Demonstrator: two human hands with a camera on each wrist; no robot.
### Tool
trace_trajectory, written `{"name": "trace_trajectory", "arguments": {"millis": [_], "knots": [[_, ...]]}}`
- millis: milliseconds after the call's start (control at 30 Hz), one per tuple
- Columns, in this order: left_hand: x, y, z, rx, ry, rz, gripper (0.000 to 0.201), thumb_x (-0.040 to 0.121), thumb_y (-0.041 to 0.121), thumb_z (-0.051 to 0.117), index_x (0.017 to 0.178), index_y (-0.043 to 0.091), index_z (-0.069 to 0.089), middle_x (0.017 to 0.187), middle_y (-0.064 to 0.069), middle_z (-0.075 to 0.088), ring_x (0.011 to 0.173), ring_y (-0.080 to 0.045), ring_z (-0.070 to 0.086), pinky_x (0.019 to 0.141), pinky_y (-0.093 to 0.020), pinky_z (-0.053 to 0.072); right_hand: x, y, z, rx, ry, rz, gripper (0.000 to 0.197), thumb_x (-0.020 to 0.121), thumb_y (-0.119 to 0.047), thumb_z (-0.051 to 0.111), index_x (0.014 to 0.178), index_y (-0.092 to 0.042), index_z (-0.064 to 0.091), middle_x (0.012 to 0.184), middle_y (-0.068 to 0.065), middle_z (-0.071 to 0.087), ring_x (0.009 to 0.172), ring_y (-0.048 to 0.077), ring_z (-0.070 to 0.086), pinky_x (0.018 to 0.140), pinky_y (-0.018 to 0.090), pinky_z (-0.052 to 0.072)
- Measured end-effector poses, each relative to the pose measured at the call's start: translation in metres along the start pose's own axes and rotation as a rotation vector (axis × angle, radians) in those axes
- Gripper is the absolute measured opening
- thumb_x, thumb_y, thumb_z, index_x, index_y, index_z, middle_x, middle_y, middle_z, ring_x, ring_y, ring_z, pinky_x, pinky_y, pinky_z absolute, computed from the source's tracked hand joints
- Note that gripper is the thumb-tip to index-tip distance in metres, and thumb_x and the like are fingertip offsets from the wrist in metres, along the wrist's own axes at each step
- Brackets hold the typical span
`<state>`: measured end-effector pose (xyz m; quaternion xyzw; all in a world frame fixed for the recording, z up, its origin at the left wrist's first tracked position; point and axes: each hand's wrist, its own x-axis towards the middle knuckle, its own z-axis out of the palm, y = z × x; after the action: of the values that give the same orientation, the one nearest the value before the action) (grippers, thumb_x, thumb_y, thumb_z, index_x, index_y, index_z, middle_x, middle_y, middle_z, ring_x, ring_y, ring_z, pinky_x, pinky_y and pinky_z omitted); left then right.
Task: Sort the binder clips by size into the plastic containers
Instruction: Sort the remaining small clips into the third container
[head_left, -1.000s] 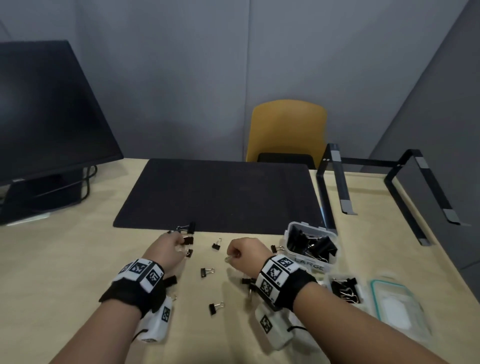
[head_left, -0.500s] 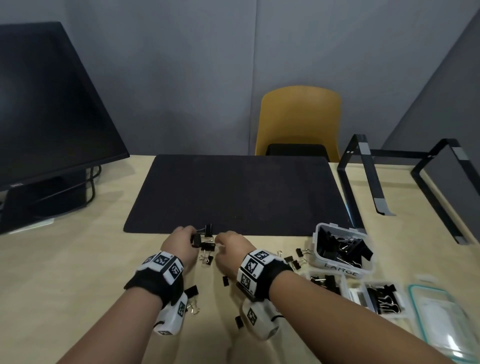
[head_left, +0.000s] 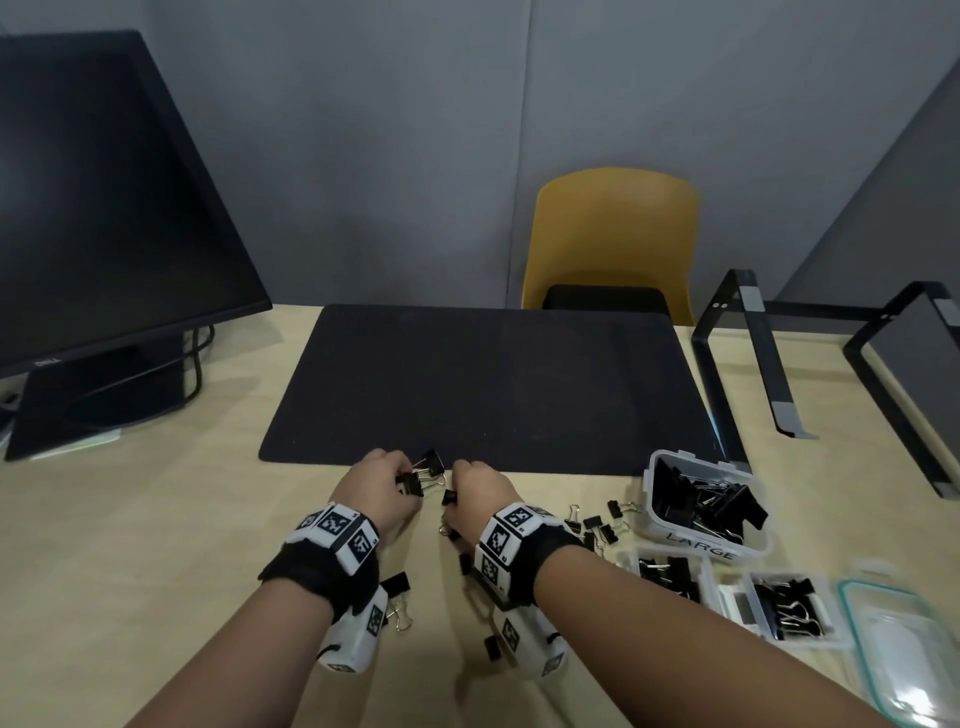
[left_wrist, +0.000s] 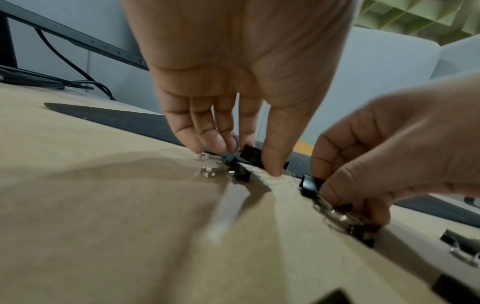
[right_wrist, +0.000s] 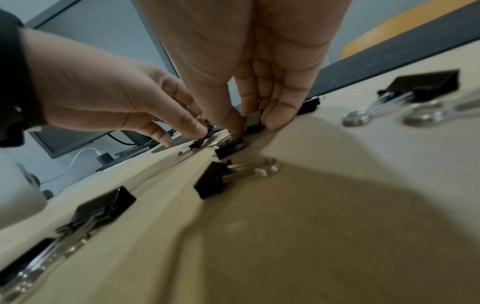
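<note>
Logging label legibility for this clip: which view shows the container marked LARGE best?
The head view: the LARGE container sits open right of the right hand, its label readable, full of black binder clips. Neither wrist view shows it; both show only fingers and loose clips on the table.

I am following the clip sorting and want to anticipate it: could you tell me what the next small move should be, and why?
Probably lift both hands and carry their clips right to the containers. The left hand pinches black binder clips at the mat's edge, the right hand pinches another clip, and the tub marked LARGE stands open on the right. Which tub fits these clips I cannot tell.
</note>
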<state>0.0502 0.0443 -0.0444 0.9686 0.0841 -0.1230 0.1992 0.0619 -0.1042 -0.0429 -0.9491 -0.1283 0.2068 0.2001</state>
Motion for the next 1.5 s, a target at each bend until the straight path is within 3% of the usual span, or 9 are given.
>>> {"name": "trace_trajectory", "arguments": {"millis": [200, 433, 700, 833, 1000, 1200, 1300, 1400, 1500], "knots": [[-0.008, 0.008, -0.002, -0.033, 0.019, 0.024, 0.037, 0.074, 0.031, 0.073, 0.108, 0.024, 0.059, 0.100, 0.006, 0.051, 0.092, -0.013, 0.053, 0.073, -0.023, 0.039, -0.011, 0.010, -0.002, 0.004, -0.020, 0.068, 0.030, 0.085, -0.015, 0.056, 0.112, -0.006, 0.049, 0.117, 0.015, 0.055, 0.103, 0.031, 0.057, 0.073, 0.030, 0.040], [-0.022, 0.023, 0.000, -0.086, 0.039, 0.055, 0.040, 0.076, 0.032, 0.073, 0.113, 0.028, 0.060, 0.114, 0.004, 0.052, 0.101, -0.015, 0.055, 0.080, -0.025, 0.043, -0.032, 0.026, -0.006, -0.011, 0.021, 0.086, 0.031, 0.086, -0.017, 0.057, 0.114, -0.006, 0.049, 0.118, 0.013, 0.050, 0.103, 0.030, 0.056, 0.074, 0.030, 0.041], [-0.041, 0.046, 0.002, -0.098, 0.057, 0.086, 0.040, 0.078, 0.032, 0.072, 0.115, 0.026, 0.060, 0.113, 0.005, 0.057, 0.098, -0.012, 0.056, 0.085, -0.028, 0.047, -0.055, 0.039, -0.021, 0.170, 0.085, 0.126, 0.026, 0.089, -0.015, 0.054, 0.112, -0.014, 0.042, 0.098, 0.009, 0.061, 0.086, 0.027, 0.060, 0.066, 0.031, 0.046], [-0.052, 0.064, 0.001, -0.110, 0.059, 0.086, 0.037, 0.078, 0.033, 0.072, 0.113, 0.025, 0.060, 0.109, 0.007, 0.059, 0.096, -0.012, 0.056, 0.083, -0.029, 0.047, -0.074, 0.056, -0.038, 0.280, 0.158, 0.102, 0.027, 0.090, -0.018, 0.054, 0.116, -0.024, 0.050, 0.097, 0.006, 0.065, 0.078, 0.021, 0.061, 0.065, 0.028, 0.048], [-0.070, 0.098, 0.000, -0.153, 0.066, 0.116, 0.033, 0.079, 0.034, 0.071, 0.109, 0.027, 0.059, 0.105, 0.011, 0.058, 0.095, -0.008, 0.054, 0.080, -0.026, 0.045, -0.102, 0.085, -0.068, 0.339, 0.201, 0.115, 0.018, 0.085, -0.023, 0.060, 0.103, -0.024, 0.061, 0.087, 0.001, 0.067, 0.070, 0.018, 0.066, 0.067, 0.033, 0.058], [-0.093, 0.152, 0.007, -0.207, 0.023, 0.203, 0.036, 0.080, 0.033, 0.071, 0.113, 0.026, 0.059, 0.102, 0.010, 0.057, 0.094, -0.008, 0.055, 0.078, -0.023, 0.043, -0.140, 0.130, -0.101, 0.353, 0.245, 0.144, 0.013, 0.084, -0.024, 0.064, 0.096, -0.019, 0.064, 0.084, 0.001, 0.067, 0.074, 0.014, 0.062, 0.067, 0.026, 0.052], [-0.101, 0.180, 0.015, -0.222, -0.004, 0.250, 0.037, 0.079, 0.034, 0.072, 0.113, 0.026, 0.060, 0.100, 0.011, 0.056, 0.093, -0.008, 0.054, 0.079, -0.024, 0.044, -0.157, 0.156, -0.113, 0.341, 0.288, 0.154, 0.009, 0.082, -0.021, 0.065, 0.090, -0.017, 0.069, 0.082, -0.001, 0.066, 0.080, 0.013, 0.060, 0.073, 0.024, 0.047], [-0.109, 0.207, 0.025, -0.211, -0.029, 0.293, 0.031, 0.077, 0.036, 0.073, 0.104, 0.027, 0.062, 0.098, 0.010, 0.058, 0.092, -0.010, 0.056, 0.079, -0.027, 0.047, -0.175, 0.183, -0.123, 0.342, 0.332, 0.191, 0.010, 0.081, -0.020, 0.067, 0.078, -0.010, 0.070, 0.074, 0.004, 0.068, 0.071, 0.016, 0.062, 0.074, 0.031, 0.054], [-0.114, 0.230, 0.037, -0.201, -0.064, 0.329, 0.031, 0.077, 0.036, 0.072, 0.106, 0.029, 0.061, 0.099, 0.010, 0.057, 0.091, -0.009, 0.055, 0.076, -0.025, 0.046, -0.190, 0.211, -0.131, 0.328, 0.334, 0.237, 0.011, 0.081, -0.020, 0.067, 0.073, -0.013, 0.067, 0.071, 0.004, 0.067, 0.067, 0.020, 0.065, 0.073, 0.034, 0.057]]}}
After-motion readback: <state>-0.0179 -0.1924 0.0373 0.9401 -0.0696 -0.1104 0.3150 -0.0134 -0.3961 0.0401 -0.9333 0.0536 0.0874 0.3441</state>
